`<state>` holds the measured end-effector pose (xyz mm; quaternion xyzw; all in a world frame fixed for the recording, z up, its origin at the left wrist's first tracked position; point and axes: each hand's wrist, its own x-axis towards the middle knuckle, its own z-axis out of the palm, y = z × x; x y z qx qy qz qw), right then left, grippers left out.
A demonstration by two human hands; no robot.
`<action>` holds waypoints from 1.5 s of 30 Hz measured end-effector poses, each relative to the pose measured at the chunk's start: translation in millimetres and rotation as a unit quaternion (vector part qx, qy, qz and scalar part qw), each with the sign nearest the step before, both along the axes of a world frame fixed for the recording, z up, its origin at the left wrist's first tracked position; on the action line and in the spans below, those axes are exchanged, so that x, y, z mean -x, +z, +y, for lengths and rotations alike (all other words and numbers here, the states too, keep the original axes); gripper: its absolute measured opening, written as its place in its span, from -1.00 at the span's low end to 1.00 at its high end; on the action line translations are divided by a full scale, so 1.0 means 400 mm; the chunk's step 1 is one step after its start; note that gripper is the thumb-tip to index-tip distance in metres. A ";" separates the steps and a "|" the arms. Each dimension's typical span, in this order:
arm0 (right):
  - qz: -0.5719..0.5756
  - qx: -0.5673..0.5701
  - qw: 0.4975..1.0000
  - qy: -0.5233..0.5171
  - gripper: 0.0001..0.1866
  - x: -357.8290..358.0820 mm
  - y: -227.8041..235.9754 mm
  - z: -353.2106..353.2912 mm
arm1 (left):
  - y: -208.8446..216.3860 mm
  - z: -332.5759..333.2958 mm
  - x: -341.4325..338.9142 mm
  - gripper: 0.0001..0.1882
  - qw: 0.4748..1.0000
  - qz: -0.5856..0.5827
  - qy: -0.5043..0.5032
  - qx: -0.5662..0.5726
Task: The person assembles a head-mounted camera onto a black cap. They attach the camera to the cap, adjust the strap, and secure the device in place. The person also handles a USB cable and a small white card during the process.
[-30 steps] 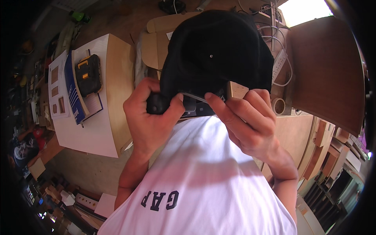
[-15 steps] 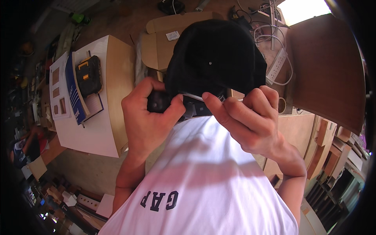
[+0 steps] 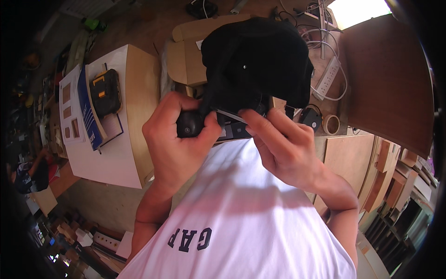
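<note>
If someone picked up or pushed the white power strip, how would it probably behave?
The power strip would likely stay stiff, judging by its straight, hard-looking casing. Its long, flat shape suggests sliding rather than rolling. The pale cord looping beside it looks flexible and, if attached, might drag.

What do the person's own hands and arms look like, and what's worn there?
The left hand and right hand are bare, with no gloves, rings or watch visible. The forearms show no sleeves. The shirt is white, with dark lettering.
</note>
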<state>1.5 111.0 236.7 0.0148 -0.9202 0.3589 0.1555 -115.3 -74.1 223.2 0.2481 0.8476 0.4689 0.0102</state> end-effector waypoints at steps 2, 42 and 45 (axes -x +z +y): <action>-0.015 0.078 0.997 -0.021 -0.74 -0.001 -0.017 -0.012 | 0.000 0.000 0.004 -0.74 1.000 0.027 -0.010 0.004; -0.180 0.307 0.934 0.029 -0.78 -0.012 0.043 0.034 | -0.066 0.011 0.030 -0.70 0.989 0.114 -0.088 -0.017; -0.056 -0.028 0.998 0.017 -0.57 -0.017 0.017 0.021 | -0.046 0.025 0.020 -0.71 0.996 0.077 -0.033 0.005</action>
